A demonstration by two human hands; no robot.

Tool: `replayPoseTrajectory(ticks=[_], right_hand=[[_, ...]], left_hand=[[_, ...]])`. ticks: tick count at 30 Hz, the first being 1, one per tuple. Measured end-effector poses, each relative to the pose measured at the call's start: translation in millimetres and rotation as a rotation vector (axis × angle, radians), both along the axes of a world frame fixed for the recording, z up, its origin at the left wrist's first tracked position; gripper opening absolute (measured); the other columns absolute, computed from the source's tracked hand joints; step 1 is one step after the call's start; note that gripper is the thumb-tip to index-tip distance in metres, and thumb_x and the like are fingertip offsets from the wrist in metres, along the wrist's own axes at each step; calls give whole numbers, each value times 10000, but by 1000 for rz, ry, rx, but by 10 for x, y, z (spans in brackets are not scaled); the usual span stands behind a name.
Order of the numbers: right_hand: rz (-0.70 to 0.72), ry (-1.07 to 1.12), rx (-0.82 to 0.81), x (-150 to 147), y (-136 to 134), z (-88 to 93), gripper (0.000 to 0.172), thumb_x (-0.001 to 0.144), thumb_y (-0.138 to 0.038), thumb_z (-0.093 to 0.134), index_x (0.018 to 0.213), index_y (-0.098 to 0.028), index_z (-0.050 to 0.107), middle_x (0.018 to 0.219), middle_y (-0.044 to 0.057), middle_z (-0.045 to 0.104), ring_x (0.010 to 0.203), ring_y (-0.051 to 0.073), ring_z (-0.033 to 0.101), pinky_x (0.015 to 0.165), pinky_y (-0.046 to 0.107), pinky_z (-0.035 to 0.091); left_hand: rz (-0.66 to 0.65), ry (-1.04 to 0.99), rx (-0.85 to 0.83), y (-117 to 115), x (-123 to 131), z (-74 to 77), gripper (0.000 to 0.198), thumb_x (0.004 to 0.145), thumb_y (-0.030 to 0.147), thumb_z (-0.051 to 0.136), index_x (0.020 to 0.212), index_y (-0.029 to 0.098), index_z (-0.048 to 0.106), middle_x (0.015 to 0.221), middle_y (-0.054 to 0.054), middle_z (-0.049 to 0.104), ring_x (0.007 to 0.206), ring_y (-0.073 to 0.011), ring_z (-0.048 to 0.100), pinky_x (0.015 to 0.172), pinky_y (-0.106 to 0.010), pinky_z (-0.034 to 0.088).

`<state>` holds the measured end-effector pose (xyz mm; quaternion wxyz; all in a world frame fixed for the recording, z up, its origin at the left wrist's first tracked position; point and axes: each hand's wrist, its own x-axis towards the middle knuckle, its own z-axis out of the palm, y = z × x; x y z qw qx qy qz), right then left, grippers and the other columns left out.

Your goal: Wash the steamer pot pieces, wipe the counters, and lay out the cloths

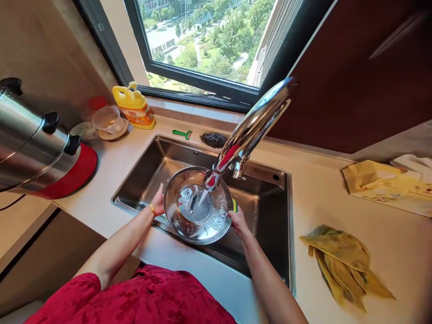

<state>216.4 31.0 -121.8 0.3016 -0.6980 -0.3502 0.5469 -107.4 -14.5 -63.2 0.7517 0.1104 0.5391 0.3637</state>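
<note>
Stretched forward, the left hand [158,203], its thumb raised, and the right hand [238,219] are clamped on opposite sides of a metal bowl [180,225] between them, over the sink [268,216]. A sponge [235,205] is against the right hand; above the grip, the tap [249,128] pours water [202,197].

Around one metal bowl [178,223]: two hands, left hand [158,203] at nine o'clock, right hand [239,220] at three; one sponge [235,205] at three; one faucet [252,122] at one o'clock; one green peeler [182,133] and one scourer [213,140] near twelve; one yellow bottle [137,110] at eleven.
</note>
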Motion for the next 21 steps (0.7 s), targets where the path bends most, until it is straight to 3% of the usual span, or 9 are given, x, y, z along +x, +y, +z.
replayPoseTrajectory(ticks=[1, 3, 5, 6, 8, 10, 13, 18, 21], right_hand=[[-4, -50, -17, 38, 31, -41, 405, 449, -197, 482, 846, -194, 566, 638, -29, 572, 616, 152, 534, 521, 230, 411], [7, -123, -37, 101, 89, -104, 347, 478, -199, 491, 816, -195, 569, 633, -19, 578, 630, 161, 549, 532, 234, 418], [37, -151, -51, 171, 153, -128, 310, 544, -223, 529, 845, -184, 593, 670, 5, 610, 672, 178, 582, 568, 244, 442], [51, -177, -62, 211, 191, -121, 318, 592, -255, 556, 893, -171, 612, 711, 27, 633, 707, 194, 601, 600, 258, 459], [66, -330, -54, 282, 273, -76, 426, 706, -360, 576, 1062, -130, 622, 849, 101, 671, 819, 244, 628, 701, 315, 486], [75, -588, 47, 296, 342, -24, 562, 826, -439, 500, 1266, -93, 548, 1044, 190, 658, 980, 299, 612, 832, 385, 471], [196, -836, 222, 115, 342, -54, 574, 928, -355, 355, 1433, -86, 400, 1236, 235, 585, 1144, 312, 541, 953, 431, 408], [693, -972, 78, -392, 125, -440, 427, 894, -152, 413, 1294, -136, 565, 1222, 188, 609, 1195, 305, 498, 950, 408, 380], [797, -1044, 21, -521, 137, -623, 339, 893, -105, 436, 1175, -95, 623, 1162, 221, 613, 1165, 286, 520, 927, 386, 393]], left_hand=[[-25, 2, 7, 23, -57, -2, 886, 857, 799, 94, 1315, 144, 477, 970, -137, 671, 749, -217, 662, 687, -374, 551], [-110, 101, 25, 77, -81, -32, 810, 839, 774, 355, 1406, 196, 404, 1008, -120, 669, 766, -218, 666, 713, -384, 554], [-197, 315, 17, 125, 5, -99, 765, 810, 519, 608, 1467, 257, 315, 1010, -86, 662, 710, -199, 654, 704, -385, 560], [-221, 419, 8, 142, 74, -140, 788, 780, 381, 642, 1478, 273, 292, 995, -73, 656, 670, -188, 639, 688, -386, 565], [-245, 549, -19, 154, 223, -213, 800, 726, 215, 598, 1469, 262, 305, 942, -61, 638, 594, -173, 603, 641, -389, 571], [-272, 575, -56, 140, 348, -255, 770, 702, 158, 537, 1443, 240, 340, 910, -58, 618, 554, -165, 579, 596, -380, 570], [-331, 598, -87, 98, 469, -262, 786, 691, 122, 493, 1449, 238, 320, 876, -38, 597, 530, -148, 553, 556, -343, 561], [-407, 595, -197, 51, 603, -286, 922, 753, 104, 444, 1552, 242, 7, 822, -27, 604, 538, -151, 559, 545, -316, 557], [-451, 612, -225, 49, 667, -362, 989, 750, 83, 453, 1557, 255, -92, 1002, -77, 642, 536, -141, 573, 557, -329, 573]])
